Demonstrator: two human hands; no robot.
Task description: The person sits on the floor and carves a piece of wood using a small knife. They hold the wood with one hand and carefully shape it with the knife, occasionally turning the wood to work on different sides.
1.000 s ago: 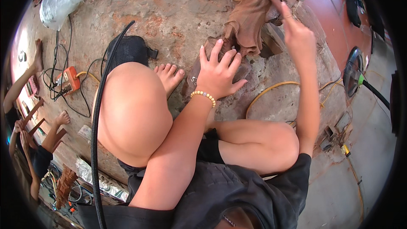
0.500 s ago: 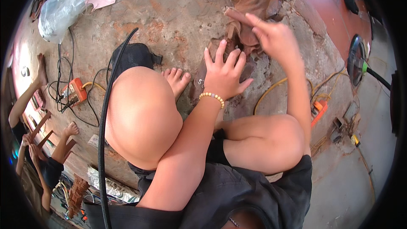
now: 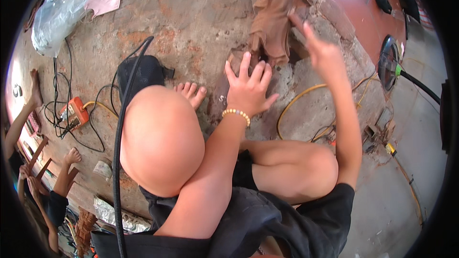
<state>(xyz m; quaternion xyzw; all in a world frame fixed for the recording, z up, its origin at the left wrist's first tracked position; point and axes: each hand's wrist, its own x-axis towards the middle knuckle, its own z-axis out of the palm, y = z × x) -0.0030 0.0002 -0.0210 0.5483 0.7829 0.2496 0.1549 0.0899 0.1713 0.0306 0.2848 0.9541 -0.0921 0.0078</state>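
Two bare hands worked over a rough concrete floor (image 3: 191,24) in the head view. The left hand (image 3: 248,93) lay flat and open, fingers spread, on a broken slab edge just below a crumpled brown cloth (image 3: 273,24). A bead bracelet (image 3: 235,113) circled its wrist. The right hand (image 3: 320,50) was raised, blurred, fingers loosely open, its fingertips at the cloth's right side; whether it pinched the cloth could not be told. The person's bent knee (image 3: 160,138) and bare foot (image 3: 191,93) crowded the space left of the left hand. A yellow cable (image 3: 294,102) looped just right of it. A thick black hose (image 3: 119,129) ran past the knee. Farther left sat an orange power strip (image 3: 74,113) among black wires, and a clear plastic bag (image 3: 57,14) at top left. Another person's bare feet (image 3: 71,155) showed at the left rim.
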